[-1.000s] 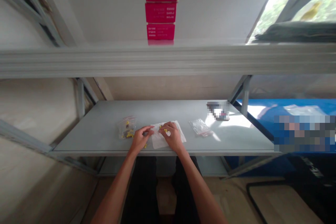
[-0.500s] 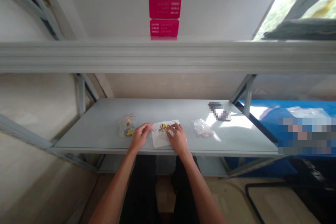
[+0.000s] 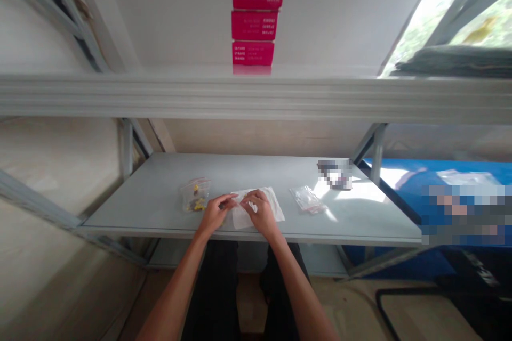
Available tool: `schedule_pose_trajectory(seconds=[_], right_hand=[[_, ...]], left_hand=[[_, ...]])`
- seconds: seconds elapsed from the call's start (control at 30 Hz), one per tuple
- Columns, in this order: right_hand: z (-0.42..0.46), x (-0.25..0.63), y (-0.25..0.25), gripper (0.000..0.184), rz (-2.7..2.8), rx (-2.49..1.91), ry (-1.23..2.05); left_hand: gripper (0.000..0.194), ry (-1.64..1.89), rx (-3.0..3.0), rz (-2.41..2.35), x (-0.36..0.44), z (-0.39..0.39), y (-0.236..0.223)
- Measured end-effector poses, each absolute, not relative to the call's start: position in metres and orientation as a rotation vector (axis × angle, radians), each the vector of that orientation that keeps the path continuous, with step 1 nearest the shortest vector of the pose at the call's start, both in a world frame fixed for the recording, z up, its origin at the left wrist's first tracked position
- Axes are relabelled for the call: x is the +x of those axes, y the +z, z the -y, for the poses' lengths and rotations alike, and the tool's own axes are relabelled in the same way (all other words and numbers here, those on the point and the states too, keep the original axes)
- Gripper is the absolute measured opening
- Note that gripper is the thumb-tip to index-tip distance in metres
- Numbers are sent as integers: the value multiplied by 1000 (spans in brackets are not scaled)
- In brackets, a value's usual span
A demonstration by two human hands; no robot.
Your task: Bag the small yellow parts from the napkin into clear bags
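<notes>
My left hand is closed at the left edge of a white sheet. Its thumb and fingers pinch a small clear zip bag, which is mostly hidden between the hands. Over the sheet, my right hand is closed in a pinch, with its fingertips close to the left hand's. Whatever sits in the right fingers is too small to make out. To the left lies a clear zip bag holding small yellow and dark pieces. Flat clear bags rest right of the sheet.
The grey table has its front edge just before my legs. A shelf beam crosses above it, with stacked magenta boxes on the shelf. Near the back right is a blurred-out item. A blue surface adjoins on the right.
My right hand has moved left from the yellow and dark pieces on the sheet to meet my left hand. Those pieces are now out of sight. The view has tilted up slightly.
</notes>
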State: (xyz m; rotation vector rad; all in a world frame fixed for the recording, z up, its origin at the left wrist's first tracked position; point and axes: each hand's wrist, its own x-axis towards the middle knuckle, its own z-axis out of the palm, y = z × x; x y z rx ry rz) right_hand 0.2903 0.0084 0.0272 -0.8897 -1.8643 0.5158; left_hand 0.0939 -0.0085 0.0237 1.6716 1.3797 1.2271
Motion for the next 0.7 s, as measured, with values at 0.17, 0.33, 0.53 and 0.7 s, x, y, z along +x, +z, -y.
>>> schedule_pose_trajectory(seconds=[0.17,0.33,0.53,0.7], right_hand=[[-3,284,27,36,1916,-768,740],[6,287,35,29,1913,-859,705],[55,297,75,15,1957,-764,790],[56,300,81,22,1909,-807,1034]], left_hand=[[48,1254,1641,-1388,93,8,21],[57,1312,1587,-1410,94,11,25],[60,1417,1456,-1410,96,9,25],[56,1420,1469,-1314,94,11,27]])
